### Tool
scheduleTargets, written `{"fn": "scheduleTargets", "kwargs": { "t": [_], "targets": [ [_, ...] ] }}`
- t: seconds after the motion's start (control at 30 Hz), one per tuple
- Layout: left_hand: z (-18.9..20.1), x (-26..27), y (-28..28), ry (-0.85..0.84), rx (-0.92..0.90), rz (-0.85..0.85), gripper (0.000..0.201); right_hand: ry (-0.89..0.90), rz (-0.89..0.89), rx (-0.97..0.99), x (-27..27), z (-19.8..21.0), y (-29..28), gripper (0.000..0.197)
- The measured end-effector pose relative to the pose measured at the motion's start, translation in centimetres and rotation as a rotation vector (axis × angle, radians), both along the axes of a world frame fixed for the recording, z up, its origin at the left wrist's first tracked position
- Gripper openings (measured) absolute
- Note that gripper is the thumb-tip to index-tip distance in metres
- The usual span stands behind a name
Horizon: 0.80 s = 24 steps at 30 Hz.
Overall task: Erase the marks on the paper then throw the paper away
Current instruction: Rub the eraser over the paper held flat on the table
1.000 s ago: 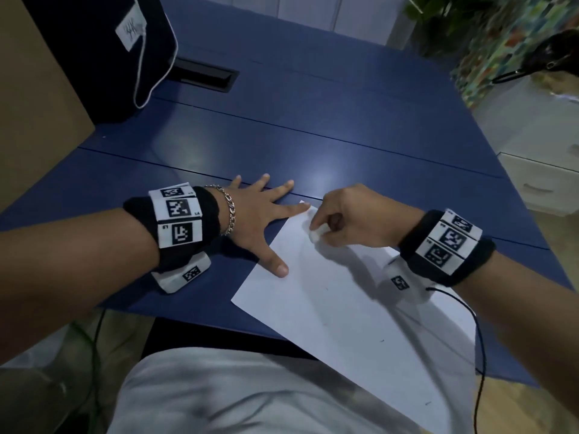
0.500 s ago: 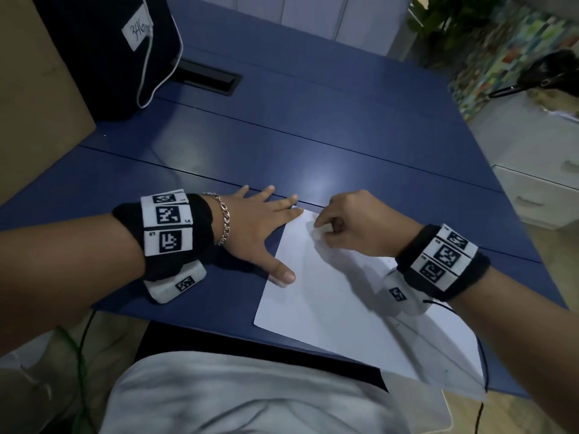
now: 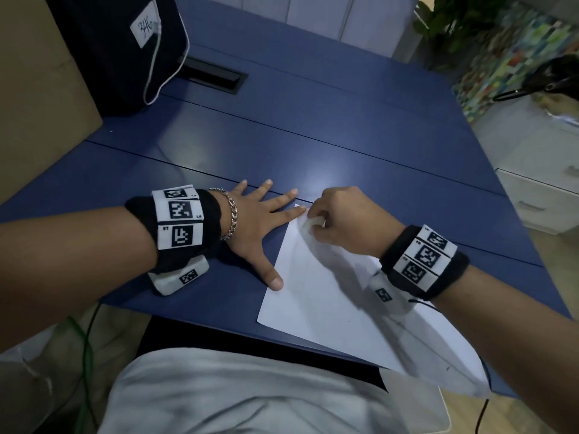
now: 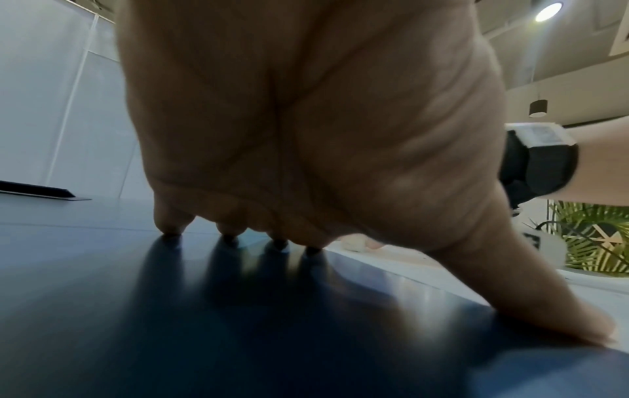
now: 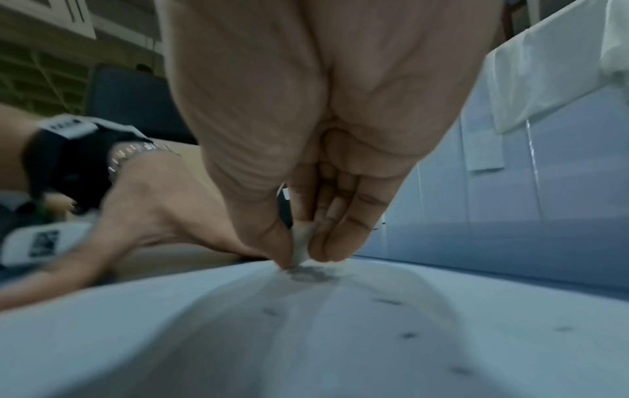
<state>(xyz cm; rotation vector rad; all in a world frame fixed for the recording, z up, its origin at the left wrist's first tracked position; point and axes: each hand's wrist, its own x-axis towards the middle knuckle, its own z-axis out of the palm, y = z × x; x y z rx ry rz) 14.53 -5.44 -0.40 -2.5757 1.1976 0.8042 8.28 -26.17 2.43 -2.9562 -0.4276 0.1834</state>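
The left hand (image 3: 253,227) lies flat and spread, thumb pinning the white paper sheet (image 3: 329,296) on the blue table (image 3: 313,136), so the right hand (image 3: 347,220), pinching a small white eraser (image 5: 301,246), can rub its far corner.

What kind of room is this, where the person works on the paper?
Probably an office or shared workroom. The large blue table has a black cable hatch set into it, white drawer cabinets stand at the right, and pendant ceiling lamps hang overhead.

Dim room, glare on table (image 3: 322,170), blurred wrist views, warped edges
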Motion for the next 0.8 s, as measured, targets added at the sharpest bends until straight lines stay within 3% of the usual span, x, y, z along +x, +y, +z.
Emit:
{"fn": "scheduleTargets", "kwargs": {
  "t": [0.1,0.23,0.4,0.53,0.7,0.8],
  "targets": [
    [0.0,0.1,0.0,-0.003,0.012,0.005,0.153,-0.064,-0.024,-0.019,0.1,-0.2,0.0,0.014],
    [0.0,0.0,-0.1,-0.010,0.008,0.001,0.155,0.059,0.173,-0.028,-1.4,0.5,1.1,0.012],
    [0.1,-0.1,-0.2,-0.005,0.021,0.006,0.154,-0.050,0.027,-0.030,0.0,0.3,-0.3,0.018],
    [0.3,-0.1,-0.3,-0.004,0.045,0.006,0.154,0.051,0.187,0.030,-1.7,0.4,1.2,0.015],
    [0.2,-0.1,-0.3,-0.005,0.046,0.000,0.154,-0.026,0.019,-0.010,0.2,0.5,-0.3,0.018],
    [0.3,-0.1,-0.3,-0.008,0.056,0.000,0.154,-0.043,0.093,0.006,-0.7,-0.3,0.6,0.014]
  ]
}}
